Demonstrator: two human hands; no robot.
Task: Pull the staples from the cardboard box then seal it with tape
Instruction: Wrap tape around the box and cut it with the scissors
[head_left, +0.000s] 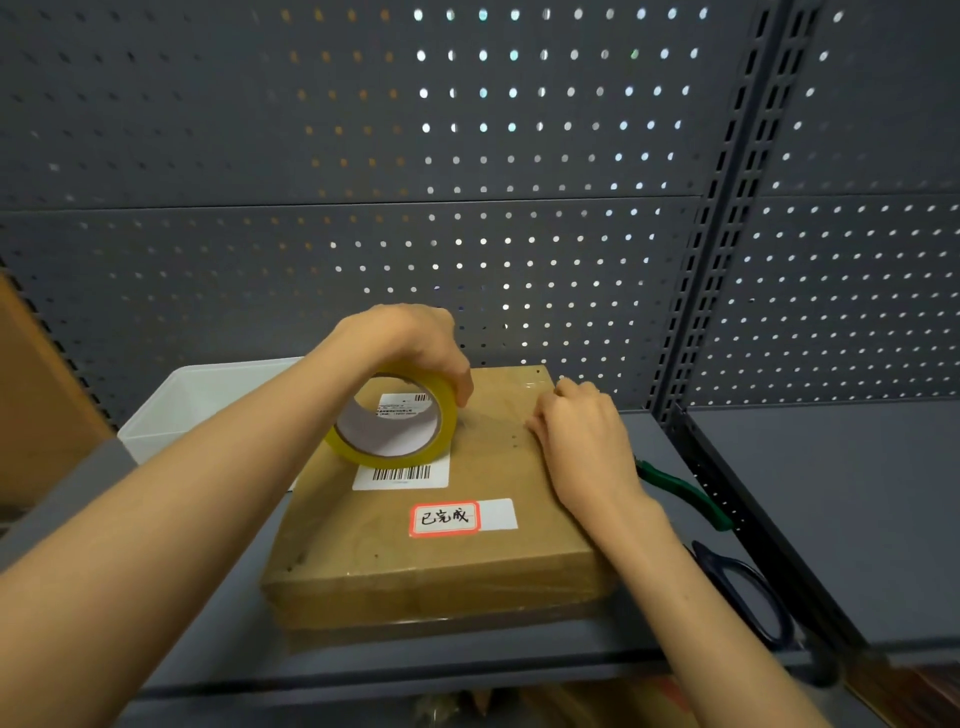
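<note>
A flat brown cardboard box (467, 551) lies on the grey shelf, with a barcode label and a red-bordered sticker on its top. My left hand (415, 343) grips a yellowish roll of clear tape (387, 456) from above, holding it tilted on edge over the barcode label. My right hand (587, 441) rests on the box's right side near the far corner, its fingers curled down against the cardboard. Small dark holes dot the box top between my hands. A shiny strip of tape shows at the far right corner.
A white plastic bin (208, 400) stands left of the box. Green-handled pliers (685, 493) and dark-handled scissors (748, 597) lie on the shelf to the right. A grey pegboard (467, 182) forms the back wall, with a slotted upright (711, 260) at right.
</note>
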